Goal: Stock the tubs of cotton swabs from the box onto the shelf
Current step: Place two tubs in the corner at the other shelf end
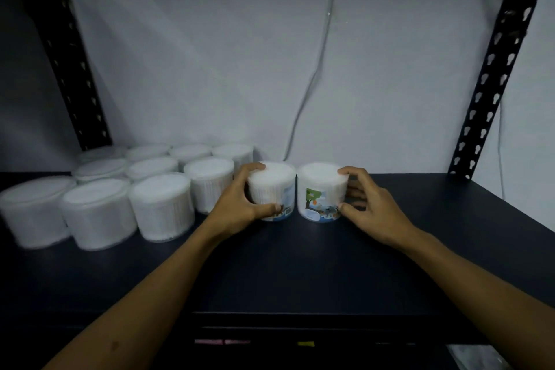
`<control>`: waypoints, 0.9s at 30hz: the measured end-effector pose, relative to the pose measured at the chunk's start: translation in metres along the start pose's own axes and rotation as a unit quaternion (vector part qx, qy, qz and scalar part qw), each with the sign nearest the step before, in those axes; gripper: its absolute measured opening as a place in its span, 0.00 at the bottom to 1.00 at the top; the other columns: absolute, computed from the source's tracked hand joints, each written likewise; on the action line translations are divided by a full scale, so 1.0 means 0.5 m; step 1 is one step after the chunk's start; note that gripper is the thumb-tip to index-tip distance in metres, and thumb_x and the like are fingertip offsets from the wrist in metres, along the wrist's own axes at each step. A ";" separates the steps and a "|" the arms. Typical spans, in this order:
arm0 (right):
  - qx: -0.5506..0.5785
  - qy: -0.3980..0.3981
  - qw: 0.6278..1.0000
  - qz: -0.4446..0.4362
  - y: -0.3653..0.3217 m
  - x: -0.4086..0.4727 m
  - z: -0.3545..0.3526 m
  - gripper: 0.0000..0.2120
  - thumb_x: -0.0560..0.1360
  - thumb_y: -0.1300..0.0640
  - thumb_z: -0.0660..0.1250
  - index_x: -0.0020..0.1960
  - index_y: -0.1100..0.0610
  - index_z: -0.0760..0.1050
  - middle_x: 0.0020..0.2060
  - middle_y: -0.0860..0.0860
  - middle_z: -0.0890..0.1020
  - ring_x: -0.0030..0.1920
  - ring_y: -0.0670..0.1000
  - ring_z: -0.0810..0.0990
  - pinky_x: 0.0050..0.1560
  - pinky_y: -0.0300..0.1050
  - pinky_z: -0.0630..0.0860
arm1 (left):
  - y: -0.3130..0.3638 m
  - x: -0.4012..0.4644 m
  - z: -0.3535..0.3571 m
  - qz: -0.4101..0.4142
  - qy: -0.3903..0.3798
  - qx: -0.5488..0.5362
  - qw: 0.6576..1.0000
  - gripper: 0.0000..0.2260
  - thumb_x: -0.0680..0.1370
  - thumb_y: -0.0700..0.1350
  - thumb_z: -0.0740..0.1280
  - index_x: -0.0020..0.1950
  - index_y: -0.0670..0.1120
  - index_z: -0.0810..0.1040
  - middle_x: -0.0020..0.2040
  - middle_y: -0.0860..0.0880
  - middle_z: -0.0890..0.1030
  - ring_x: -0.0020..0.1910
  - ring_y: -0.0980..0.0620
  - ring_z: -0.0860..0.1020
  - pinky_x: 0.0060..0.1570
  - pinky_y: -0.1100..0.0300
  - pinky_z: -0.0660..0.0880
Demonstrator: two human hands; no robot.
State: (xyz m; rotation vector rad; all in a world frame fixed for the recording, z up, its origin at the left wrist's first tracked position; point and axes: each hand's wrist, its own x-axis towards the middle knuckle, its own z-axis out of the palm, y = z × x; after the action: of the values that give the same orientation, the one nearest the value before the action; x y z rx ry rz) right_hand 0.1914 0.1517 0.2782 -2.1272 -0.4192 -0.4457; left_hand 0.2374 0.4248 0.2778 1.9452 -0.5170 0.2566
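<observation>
Two round clear tubs of white cotton swabs stand side by side on the dark shelf (300, 264), near its back middle. My left hand (240, 207) grips the left tub (274, 186), thumb low on its front and fingers over its top edge. My right hand (368, 204) grips the right tub (321, 189), which shows a picture label with a tree. To the left, several more tubs (162, 204) stand in rows on the shelf. The box is out of view.
Black slotted uprights rise at the back left (75, 69) and back right (495, 69) of the shelf. A thin cable (315, 69) hangs down the white wall behind. The shelf's front edge (300, 314) lies below my forearms, with a lower level beneath it.
</observation>
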 end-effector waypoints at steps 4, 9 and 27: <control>0.024 0.003 1.000 0.012 0.014 0.017 -0.001 0.28 0.72 0.61 0.70 0.64 0.42 0.63 0.61 0.47 0.75 0.56 0.43 0.79 0.54 0.41 0.79 | 0.005 0.004 0.014 0.001 0.010 0.039 0.999 0.35 0.67 0.46 0.79 0.67 0.57 0.63 0.60 0.59 0.70 0.55 0.61 0.73 0.46 0.71 0.73; 0.031 0.011 0.999 0.013 0.027 0.042 0.001 0.30 0.69 0.57 0.74 0.62 0.43 0.61 0.59 0.47 0.75 0.54 0.45 0.80 0.54 0.47 0.80 | 0.008 0.015 0.031 -0.002 0.020 0.048 0.999 0.36 0.66 0.47 0.79 0.67 0.57 0.63 0.62 0.55 0.72 0.57 0.57 0.74 0.47 0.70 0.74; 0.008 0.069 0.996 0.059 0.088 0.135 -0.010 0.30 0.68 0.49 0.76 0.60 0.42 0.60 0.59 0.47 0.74 0.52 0.44 0.78 0.52 0.47 0.80 | -0.029 0.149 0.089 -0.026 0.006 -0.028 0.999 0.51 0.66 0.43 0.80 0.77 0.54 0.49 0.64 0.55 0.68 0.63 0.56 0.70 0.59 0.63 0.68</control>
State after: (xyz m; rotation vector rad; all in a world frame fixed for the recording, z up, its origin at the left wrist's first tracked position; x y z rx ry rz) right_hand 0.2698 0.1325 0.2810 -2.0779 -0.2164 -0.5143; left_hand 0.3075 0.3719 0.2773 1.8994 -0.4598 0.2183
